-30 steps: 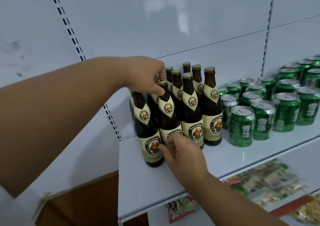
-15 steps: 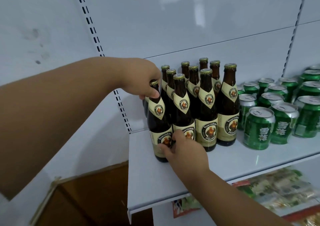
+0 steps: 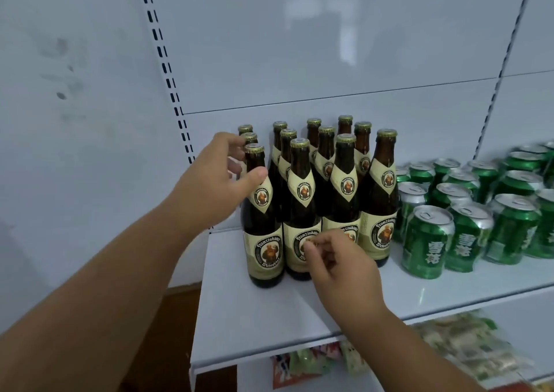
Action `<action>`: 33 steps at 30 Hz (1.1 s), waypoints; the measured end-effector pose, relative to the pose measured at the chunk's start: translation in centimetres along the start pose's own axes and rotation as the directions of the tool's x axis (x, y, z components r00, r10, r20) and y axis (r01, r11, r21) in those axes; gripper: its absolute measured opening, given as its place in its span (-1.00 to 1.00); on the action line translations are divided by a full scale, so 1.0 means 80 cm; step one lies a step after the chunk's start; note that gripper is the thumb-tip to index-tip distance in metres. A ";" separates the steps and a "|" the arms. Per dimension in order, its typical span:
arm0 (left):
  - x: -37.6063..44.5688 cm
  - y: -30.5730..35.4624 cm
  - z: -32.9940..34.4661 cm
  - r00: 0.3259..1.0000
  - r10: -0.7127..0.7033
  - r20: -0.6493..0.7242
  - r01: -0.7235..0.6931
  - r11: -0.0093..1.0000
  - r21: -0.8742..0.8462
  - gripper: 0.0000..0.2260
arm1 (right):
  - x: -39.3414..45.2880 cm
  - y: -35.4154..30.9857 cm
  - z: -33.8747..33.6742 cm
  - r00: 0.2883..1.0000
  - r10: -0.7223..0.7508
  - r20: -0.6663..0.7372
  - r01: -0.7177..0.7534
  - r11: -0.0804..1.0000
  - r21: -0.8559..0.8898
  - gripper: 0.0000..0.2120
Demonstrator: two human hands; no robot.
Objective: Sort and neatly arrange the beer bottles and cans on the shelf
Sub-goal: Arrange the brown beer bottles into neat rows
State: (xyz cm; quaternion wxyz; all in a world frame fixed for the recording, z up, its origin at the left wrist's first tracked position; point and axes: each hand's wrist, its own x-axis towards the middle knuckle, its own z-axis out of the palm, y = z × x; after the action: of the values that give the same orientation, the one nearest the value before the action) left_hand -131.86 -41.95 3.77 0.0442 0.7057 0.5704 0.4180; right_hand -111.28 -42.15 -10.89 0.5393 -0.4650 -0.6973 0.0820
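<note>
While brown glass beer bottles stand clustered on the white metal shelf beside green aluminium cans, left hand hovers loosely open by the front-left bottle neck; right hand, fingers curled, holds nothing.

A shop: slotted white shelving stocked with beer bottles, green cans (snack packets below).

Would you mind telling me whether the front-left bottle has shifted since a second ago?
Yes. The front-left bottle has moved right, closing up against the neighbouring bottle in the front row, and the left hand has let go of its neck.
</note>
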 end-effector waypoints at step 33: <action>-0.108 -0.017 0.171 0.853 -0.380 -0.359 0.196 0.869 -0.454 -0.43 | 0.141 0.072 -0.115 0.927 0.334 0.168 -0.372 0.873 0.317 -0.54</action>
State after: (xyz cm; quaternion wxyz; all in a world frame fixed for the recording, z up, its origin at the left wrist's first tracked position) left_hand -124.15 -43.11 -10.48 0.1224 0.4735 0.5688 0.6613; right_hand -100.26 -34.23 -3.08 0.5494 -0.4784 -0.6035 0.3242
